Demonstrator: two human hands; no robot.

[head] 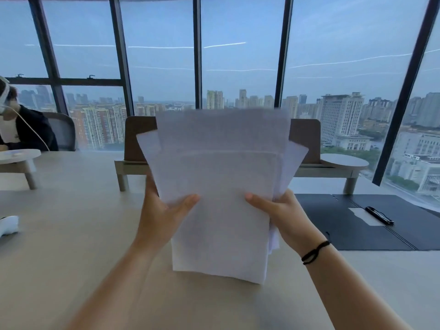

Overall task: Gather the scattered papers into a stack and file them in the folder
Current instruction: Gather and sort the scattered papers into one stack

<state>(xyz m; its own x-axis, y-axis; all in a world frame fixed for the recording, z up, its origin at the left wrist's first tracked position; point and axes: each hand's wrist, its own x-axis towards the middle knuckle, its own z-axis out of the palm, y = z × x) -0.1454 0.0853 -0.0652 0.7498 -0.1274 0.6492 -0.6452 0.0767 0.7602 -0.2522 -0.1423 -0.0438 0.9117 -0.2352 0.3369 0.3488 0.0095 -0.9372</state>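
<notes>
A bundle of white papers [221, 177] stands upright above the beige table [71, 234], its sheets uneven and fanned at the top. My left hand [164, 217] grips its left edge, thumb across the front. My right hand [283, 215], a black band on the wrist, grips the right edge the same way. The black folder [352, 225] lies open flat on the table to the right, with a black pen [378, 214] and a white label on it.
A wooden desk shelf with a brown back panel [307, 139] stands behind the papers. A person [21, 129] with a headset sits at the far left. A white object [8, 225] lies at the table's left edge. Tall windows fill the back.
</notes>
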